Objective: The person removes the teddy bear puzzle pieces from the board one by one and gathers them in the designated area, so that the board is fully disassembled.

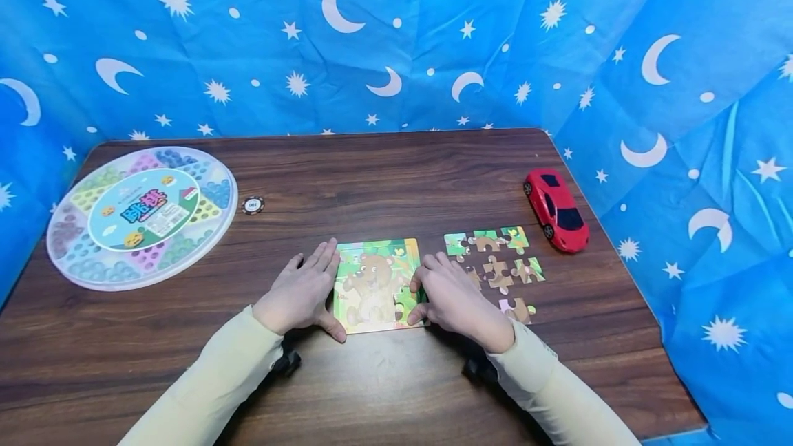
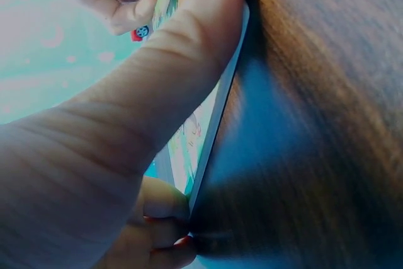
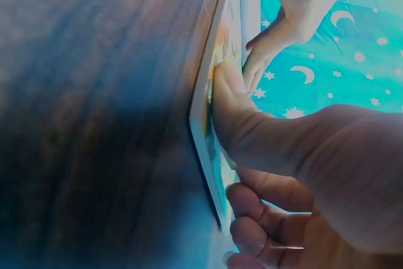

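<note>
A bear jigsaw puzzle in a flat tray (image 1: 372,327) lies on the table between both hands. Along its left edge, the left hand (image 1: 303,291) rests with fingers extended and its thumb at the near left corner. The right hand (image 1: 455,294) is over the right edge, its curled index finger and thumb pinching a green puzzle piece (image 1: 404,300) at the bear's side. In the right wrist view, the right thumb (image 3: 230,92) presses on the tray's face near a corner. Loose puzzle pieces (image 1: 498,272) lie right of the tray, some partly hidden by the right hand.
A red toy car (image 1: 557,210) stands at the table's right side. On the left lie a round Chinese checkers board (image 1: 145,215) and a poker chip (image 1: 252,205). Blue cloth (image 1: 396,40) with moons and stars hangs behind the wooden table (image 1: 347,177).
</note>
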`<state>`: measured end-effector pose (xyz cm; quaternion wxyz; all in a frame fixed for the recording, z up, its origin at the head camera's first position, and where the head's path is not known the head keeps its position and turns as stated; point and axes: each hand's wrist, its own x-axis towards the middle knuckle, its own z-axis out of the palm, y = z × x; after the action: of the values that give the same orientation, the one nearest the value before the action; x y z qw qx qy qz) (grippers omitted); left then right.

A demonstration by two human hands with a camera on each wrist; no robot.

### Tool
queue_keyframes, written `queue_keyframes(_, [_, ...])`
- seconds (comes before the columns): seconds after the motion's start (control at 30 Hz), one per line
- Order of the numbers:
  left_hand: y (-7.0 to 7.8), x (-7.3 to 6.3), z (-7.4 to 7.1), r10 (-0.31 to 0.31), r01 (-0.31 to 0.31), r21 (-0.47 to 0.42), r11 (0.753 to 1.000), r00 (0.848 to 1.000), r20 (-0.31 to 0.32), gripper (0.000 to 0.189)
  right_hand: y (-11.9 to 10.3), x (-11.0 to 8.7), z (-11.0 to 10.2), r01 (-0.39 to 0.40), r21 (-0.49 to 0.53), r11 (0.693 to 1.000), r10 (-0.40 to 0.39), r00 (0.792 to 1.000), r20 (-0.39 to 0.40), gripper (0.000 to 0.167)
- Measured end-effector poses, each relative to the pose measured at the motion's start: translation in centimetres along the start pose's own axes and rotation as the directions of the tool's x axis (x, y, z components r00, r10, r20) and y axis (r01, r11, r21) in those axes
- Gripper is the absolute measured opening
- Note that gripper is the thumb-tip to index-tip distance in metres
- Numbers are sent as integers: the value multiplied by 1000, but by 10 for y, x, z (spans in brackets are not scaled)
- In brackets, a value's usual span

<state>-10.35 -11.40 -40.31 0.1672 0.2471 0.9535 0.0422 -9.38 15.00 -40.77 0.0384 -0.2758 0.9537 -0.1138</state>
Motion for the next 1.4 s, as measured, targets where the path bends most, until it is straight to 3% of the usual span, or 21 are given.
queue_keyframes(0.27, [2,0,-2,-3,3,-10,1000,1000,27,144,-1,-8,3,10,57,998,-1,990,-141,36])
queue_keyframes(0.43, [0,0,1,1,-1,-3,1000,1000,13,144,-3,-10,3,-2,104,995,19,986,-165,31])
queue_keyframes(0.63, [-2,-2,2,3,-3,-11,1000,1000,0,145,-3,-8,3,43,164,986,-16,986,-163,27])
queue_keyframes(0.77, [-2,-2,2,4,-4,-19,1000,1000,5,144,2,-10,-2,85,329,940,-38,989,-145,24])
queue_keyframes(0.9, [-1,-3,1,10,-10,-27,1000,1000,-1,143,20,-22,-21,92,444,891,-4,981,-194,21])
queue_keyframes(1.0, [2,0,1,32,-32,-17,999,999,-10,143,45,-47,-49,-19,422,906,118,971,-209,19])
queue_keyframes(1.13, [0,-2,2,32,-32,-12,999,999,-12,143,82,-80,-82,-225,381,897,283,954,-102,18])
queue_keyframes(1.27, [-3,-5,2,31,-31,-15,999,999,-30,143,118,-104,-94,-310,347,885,321,947,24,17])
queue_keyframes(1.4, [-2,-4,1,62,-63,-21,998,997,-48,143,145,-123,-88,-343,336,877,328,939,101,15])
